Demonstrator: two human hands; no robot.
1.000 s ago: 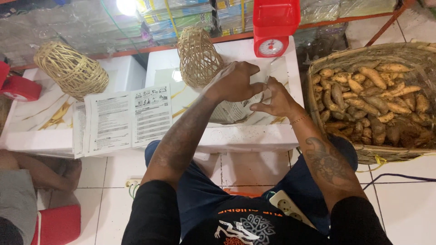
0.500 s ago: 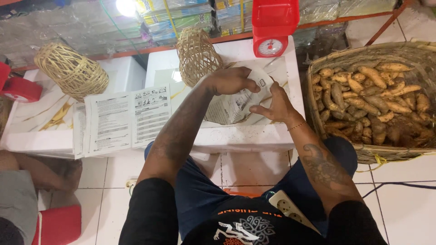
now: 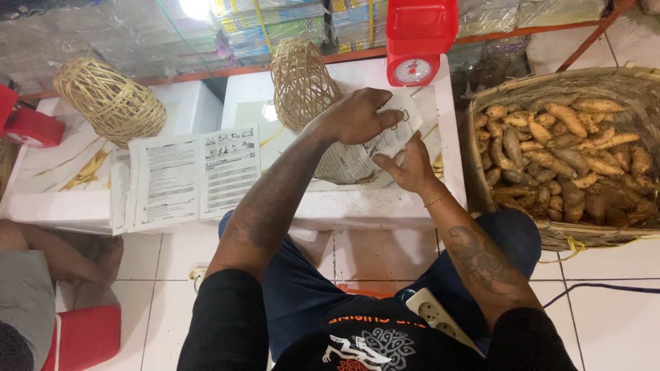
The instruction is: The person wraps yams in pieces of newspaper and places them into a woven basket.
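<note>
My left hand (image 3: 359,115) grips the top of a bundle wrapped in printed newspaper (image 3: 357,159) on the white table (image 3: 357,203). My right hand (image 3: 411,163) presses against the paper's right side with its fingers folded on a flap. What is inside the wrap is hidden. A woven cane basket (image 3: 300,82) stands just behind my left hand, touching the bundle.
A red kitchen scale (image 3: 417,42) stands at the table's far edge. A big wicker basket of sweet potatoes (image 3: 560,154) sits to the right. Printed sheets (image 3: 185,172) and a second cane basket (image 3: 110,102) lie to the left. Another person's leg (image 3: 55,254) shows at lower left.
My left hand has lifted off the flat paper and now holds the top of the raised bundle. My right hand has shifted up along its right side, folding the paper.
</note>
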